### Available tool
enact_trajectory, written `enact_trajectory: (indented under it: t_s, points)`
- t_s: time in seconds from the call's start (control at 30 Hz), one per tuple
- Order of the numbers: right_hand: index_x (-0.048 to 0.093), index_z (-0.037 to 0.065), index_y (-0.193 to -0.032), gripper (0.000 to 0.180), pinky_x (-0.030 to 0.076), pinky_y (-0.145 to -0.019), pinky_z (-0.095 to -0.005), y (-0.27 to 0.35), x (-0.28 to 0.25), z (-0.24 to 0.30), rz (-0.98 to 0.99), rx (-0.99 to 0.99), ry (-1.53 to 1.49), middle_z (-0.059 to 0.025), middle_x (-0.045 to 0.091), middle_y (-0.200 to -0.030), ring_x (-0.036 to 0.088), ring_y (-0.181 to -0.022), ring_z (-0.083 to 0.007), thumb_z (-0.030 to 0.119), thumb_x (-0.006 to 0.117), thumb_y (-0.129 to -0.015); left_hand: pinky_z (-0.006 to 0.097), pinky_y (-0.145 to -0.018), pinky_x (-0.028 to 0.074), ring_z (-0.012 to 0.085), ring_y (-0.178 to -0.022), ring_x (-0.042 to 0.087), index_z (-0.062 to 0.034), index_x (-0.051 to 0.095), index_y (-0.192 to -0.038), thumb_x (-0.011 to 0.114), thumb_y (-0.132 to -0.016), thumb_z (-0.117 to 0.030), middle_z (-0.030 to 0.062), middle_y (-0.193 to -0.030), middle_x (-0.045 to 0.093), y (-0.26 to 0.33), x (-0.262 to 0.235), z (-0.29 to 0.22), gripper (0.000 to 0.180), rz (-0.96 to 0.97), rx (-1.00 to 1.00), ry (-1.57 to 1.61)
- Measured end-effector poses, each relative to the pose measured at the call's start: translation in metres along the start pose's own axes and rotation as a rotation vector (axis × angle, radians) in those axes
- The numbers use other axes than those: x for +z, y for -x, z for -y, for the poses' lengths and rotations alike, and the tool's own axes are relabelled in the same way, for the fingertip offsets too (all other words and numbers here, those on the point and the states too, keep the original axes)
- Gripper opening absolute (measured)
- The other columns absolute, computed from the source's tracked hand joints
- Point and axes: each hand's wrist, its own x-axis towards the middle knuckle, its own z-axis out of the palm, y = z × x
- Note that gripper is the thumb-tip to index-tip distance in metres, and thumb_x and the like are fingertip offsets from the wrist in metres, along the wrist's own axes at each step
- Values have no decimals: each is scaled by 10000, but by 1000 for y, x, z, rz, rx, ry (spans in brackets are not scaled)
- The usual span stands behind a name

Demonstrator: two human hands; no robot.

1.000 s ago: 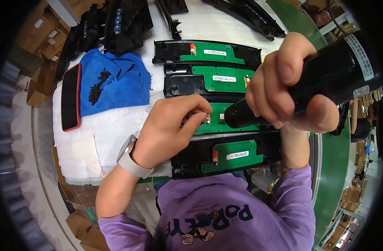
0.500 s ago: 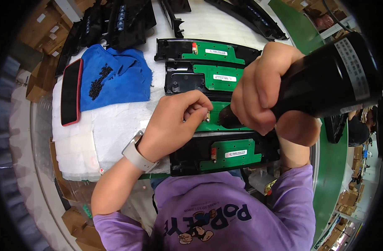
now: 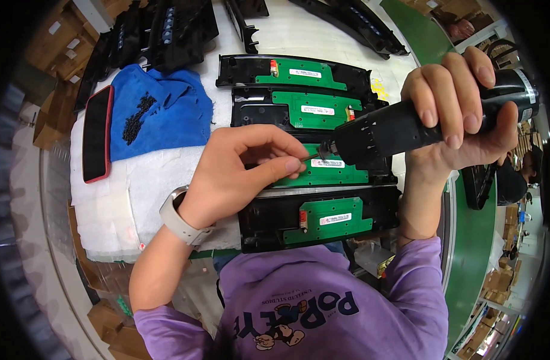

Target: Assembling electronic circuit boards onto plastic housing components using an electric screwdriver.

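My right hand [image 3: 452, 99] grips a black electric screwdriver [image 3: 383, 132], which lies nearly level and points left. Its thin bit [image 3: 315, 156] reaches the fingertips of my left hand [image 3: 242, 165]. There the thumb and forefinger are pinched together; whatever they hold is too small and covered to name. Both hands are over the third green circuit board [image 3: 341, 175], set in a black plastic housing and partly hidden by hand and tool. Below it lies another black housing [image 3: 263, 219] with a green board [image 3: 353, 207] and a red connector [image 3: 303, 219].
Two more black housings with green boards [image 3: 287, 67] lie farther back. On the left, a blue cloth [image 3: 185, 120] carries a pile of small black screws [image 3: 137, 120], beside a red-edged phone [image 3: 97, 135]. Black plastic parts [image 3: 182, 33] crowd the far edge.
The screwdriver has swung away from the board to a flatter tilt, its bit now at my left fingertips. My right hand has moved right and up; the left stays pinched.
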Motion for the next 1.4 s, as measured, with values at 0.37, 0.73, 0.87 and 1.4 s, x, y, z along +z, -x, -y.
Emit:
enact_trajectory:
  t_s: [0.37,0.73,0.87,1.4]
  points:
    - [478,59,-935,297,406,-549,-274,4,6,-3,-9,-7,12,20,515,-628,501,-462,-89,252,624,-763,252,-710,522,160,-756,641,66,616,-862,643,-761,60,127,-820,649,-2,0,0,105,-28,12,12]
    - [462,41,-995,316,403,-569,-285,11,26,-11,-167,-82,103,5,491,-650,488,-479,-100,268,574,-805,208,-720,511,108,-795,621,40,603,-983,677,-743,39,82,-873,647,-2,-2,7,251,-15,5,82]
    - [433,58,-944,298,419,-535,-256,6,7,4,-36,181,43,19,479,-626,473,-444,-87,269,589,-802,291,-814,459,190,-997,579,-28,523,-1153,768,-631,-52,70,-1044,620,0,4,0,577,-27,227,-304]
    - [409,92,-955,356,435,-453,-223,29,-12,18,37,270,292,48,492,-586,489,-403,-67,296,632,-767,377,-832,456,305,-972,553,-13,606,-858,738,-641,-65,111,-987,590,-11,7,15,260,65,511,-870]
